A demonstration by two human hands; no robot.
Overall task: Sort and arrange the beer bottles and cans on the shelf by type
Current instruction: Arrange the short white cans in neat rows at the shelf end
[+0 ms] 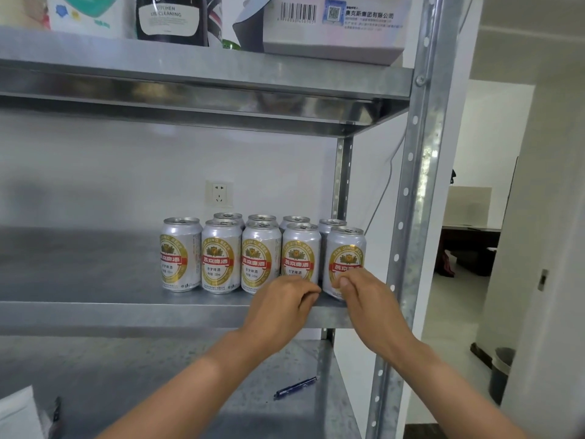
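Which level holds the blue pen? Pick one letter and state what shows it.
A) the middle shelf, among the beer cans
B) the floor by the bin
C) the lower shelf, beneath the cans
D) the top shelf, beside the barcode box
C: the blue pen lies on the lower shelf, one level under the beer cans.

- Both my bare forearms reach forward and up, converging.
- My left hand (285,301) is knuckles-up, fingers curled under.
- My right hand (368,296) has fingers curled, thumb against them.
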